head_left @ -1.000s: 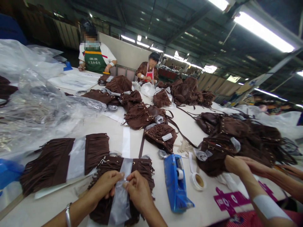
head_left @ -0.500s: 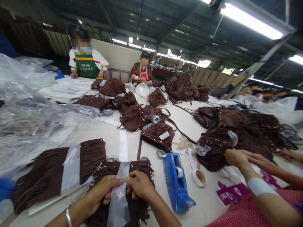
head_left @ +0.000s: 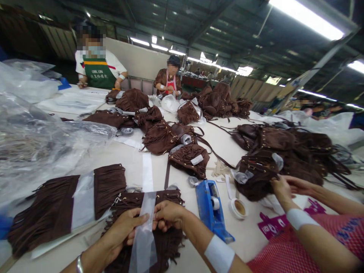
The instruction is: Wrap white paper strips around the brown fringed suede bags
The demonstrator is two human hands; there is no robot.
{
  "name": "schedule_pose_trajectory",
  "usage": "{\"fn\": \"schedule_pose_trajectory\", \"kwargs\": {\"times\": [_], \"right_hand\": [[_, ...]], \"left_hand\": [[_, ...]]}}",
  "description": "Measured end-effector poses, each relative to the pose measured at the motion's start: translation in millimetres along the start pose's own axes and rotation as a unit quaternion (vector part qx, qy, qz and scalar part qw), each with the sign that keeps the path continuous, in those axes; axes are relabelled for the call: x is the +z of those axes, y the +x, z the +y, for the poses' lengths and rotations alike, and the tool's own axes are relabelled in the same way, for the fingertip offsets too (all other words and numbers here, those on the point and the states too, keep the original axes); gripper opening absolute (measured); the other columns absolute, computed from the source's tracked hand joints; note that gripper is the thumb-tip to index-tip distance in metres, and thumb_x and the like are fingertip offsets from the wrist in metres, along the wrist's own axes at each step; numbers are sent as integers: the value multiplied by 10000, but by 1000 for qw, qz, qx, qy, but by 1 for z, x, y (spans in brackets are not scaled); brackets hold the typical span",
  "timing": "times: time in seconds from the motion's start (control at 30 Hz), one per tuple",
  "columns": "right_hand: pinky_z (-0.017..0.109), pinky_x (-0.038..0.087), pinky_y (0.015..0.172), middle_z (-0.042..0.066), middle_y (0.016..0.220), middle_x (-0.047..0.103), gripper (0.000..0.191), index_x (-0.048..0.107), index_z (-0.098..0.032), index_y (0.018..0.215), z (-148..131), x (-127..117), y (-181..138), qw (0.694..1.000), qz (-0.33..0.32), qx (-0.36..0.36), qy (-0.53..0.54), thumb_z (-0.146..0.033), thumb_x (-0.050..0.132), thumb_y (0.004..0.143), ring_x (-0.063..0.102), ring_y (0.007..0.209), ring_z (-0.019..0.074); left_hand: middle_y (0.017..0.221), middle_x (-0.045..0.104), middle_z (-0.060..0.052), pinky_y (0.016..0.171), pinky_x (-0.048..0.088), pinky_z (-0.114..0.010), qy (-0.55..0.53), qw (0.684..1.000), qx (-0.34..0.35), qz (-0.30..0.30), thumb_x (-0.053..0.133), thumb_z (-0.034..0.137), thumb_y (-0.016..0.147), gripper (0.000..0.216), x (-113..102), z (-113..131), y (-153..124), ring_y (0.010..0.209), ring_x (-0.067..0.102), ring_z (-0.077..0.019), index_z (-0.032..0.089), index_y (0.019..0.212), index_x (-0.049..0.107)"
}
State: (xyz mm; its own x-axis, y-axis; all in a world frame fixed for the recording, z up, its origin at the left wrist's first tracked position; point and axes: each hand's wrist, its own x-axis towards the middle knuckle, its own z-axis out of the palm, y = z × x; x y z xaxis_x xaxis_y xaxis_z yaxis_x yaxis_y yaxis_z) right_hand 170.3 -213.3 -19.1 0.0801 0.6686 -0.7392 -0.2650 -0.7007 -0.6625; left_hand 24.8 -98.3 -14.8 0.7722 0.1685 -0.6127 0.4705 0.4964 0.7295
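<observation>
My left hand (head_left: 123, 230) and my right hand (head_left: 168, 215) meet over a brown fringed bag (head_left: 167, 242) lying flat at the table's near edge. Both hands pinch a clear plastic strip (head_left: 144, 235) that runs lengthwise over the bag's middle. The fingers of each hand are closed on the strip, thumbs on top. A silver bracelet is on my left wrist and a white band on my right forearm.
A second fringed bag (head_left: 54, 206) with a plastic strip lies to the left. A blue tape dispenser (head_left: 212, 210) and a tape roll (head_left: 239, 207) sit to the right. A neighbouring person's hands (head_left: 284, 186) work on a pile of brown bags (head_left: 287, 159). Two other people stand at the far end. Clear plastic bags (head_left: 31, 140) are heaped on the left.
My hands have shifted slightly up the strip and the view has tilted down. The neighbouring person's hands drew closer to the bag pile.
</observation>
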Motion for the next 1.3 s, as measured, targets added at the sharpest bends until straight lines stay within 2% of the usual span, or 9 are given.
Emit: {"fn": "schedule_pose_trajectory", "kwargs": {"times": [0.13,0.27,0.33,0.4,0.47,0.63,0.8,1.1,1.3], "right_hand": [[181,430,421,-24,528,617,172,589,-164,650,-8,7,1,998,24,16,-60,-77,540,790,462,355,67],[257,448,478,29,537,618,191,590,-170,609,-8,24,-9,983,115,7,-143,-109,569,789,528,425,137],[290,473,585,62,666,667,94,620,-176,721,-4,32,-20,946,235,-59,-218,-123,588,791,621,581,189],[309,480,693,73,810,694,110,627,-186,892,4,38,-30,873,354,-150,-299,-127,572,816,667,754,222],[314,483,763,67,929,687,213,606,-201,1035,12,44,-37,813,403,-228,-352,-119,519,859,667,858,218],[308,476,897,39,1110,603,277,579,-239,1130,27,54,-33,779,356,-314,-410,-144,586,870,581,1064,200],[322,484,926,41,1140,580,286,581,-233,1134,31,55,-29,765,354,-295,-449,-166,643,863,552,1080,205],[328,480,943,58,1218,571,318,557,-221,1210,34,61,-32,740,363,-282,-492,-196,615,899,549,1102,212],[272,487,817,24,1048,613,265,581,-264,1178,38,62,-33,762,364,-251,-473,-221,595,916,609,968,182]], "left_hand": [[436,524,56,323,156,-169,41,998,-15,50,825,621,486,633,-3,-9,9,326,219,-15,150,842,597],[385,480,65,296,209,-180,88,991,5,104,789,670,459,627,-6,-21,20,301,268,-43,172,767,567],[397,492,59,297,219,-184,95,989,19,110,776,670,486,611,-8,-26,23,299,281,-46,171,767,564],[413,489,66,305,226,-182,95,990,23,106,767,657,523,585,-8,-28,23,307,292,-46,170,776,562],[423,474,80,312,236,-181,97,990,25,100,759,647,547,564,-8,-28,22,317,296,-45,174,776,553],[414,404,123,317,270,-180,127,987,29,97,728,632,590,521,-9,-27,21,319,289,-48,194,788,527],[374,386,125,300,291,-204,186,979,46,71,673,620,641,473,-18,-24,18,282,325,-81,193,808,555],[358,393,112,295,241,-189,233,965,68,100,663,536,650,366,-26,-31,13,275,348,-80,213,662,490],[338,381,127,295,227,-185,200,975,59,79,652,538,683,362,-26,-31,12,267,312,-82,229,736,471]]}}
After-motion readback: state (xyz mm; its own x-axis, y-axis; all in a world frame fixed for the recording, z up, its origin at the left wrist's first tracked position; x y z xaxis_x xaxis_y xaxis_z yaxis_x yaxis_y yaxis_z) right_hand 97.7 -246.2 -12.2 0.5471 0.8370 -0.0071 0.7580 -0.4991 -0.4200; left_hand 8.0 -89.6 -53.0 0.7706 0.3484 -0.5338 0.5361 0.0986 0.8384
